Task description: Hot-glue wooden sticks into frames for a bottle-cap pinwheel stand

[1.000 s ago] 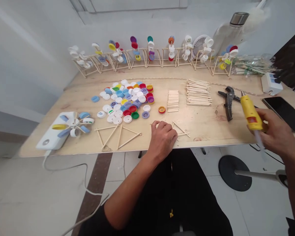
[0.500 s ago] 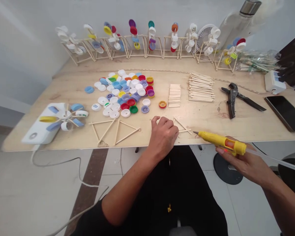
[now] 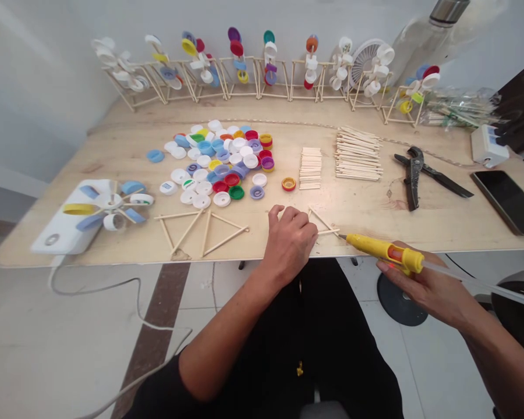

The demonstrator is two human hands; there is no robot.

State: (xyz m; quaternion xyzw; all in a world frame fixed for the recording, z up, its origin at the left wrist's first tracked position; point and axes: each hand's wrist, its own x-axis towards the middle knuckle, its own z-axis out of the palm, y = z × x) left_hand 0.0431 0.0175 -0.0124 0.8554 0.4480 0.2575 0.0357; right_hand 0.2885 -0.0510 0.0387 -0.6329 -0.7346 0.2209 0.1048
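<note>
My right hand [image 3: 428, 288] is wrapped round a yellow glue gun [image 3: 384, 250] with a clear glue stick trailing from its back. The gun's nozzle tip meets the right corner of a small triangle of wooden sticks [image 3: 324, 220] near the table's front edge. Curled fingers of my left hand [image 3: 290, 235] press on the triangle's left side and hide part of it. Two more stick triangles lie to the left, a left one [image 3: 187, 237] and a right one [image 3: 227, 241].
Bottle caps [image 3: 222, 163] lie heaped behind my left hand. Short sticks [image 3: 310, 169], longer sticks [image 3: 358, 154], black cutters [image 3: 414, 174] and a phone [image 3: 509, 201] sit rightward. A cap wheel [image 3: 111, 202] rests on a white power bank [image 3: 65, 233]. Cap wheels on stick stands [image 3: 240, 70] line the wall.
My right hand has moved the glue gun slightly left, bringing its nozzle to the triangle's right corner. The left hand stays in place on the sticks. The view has shifted a little.
</note>
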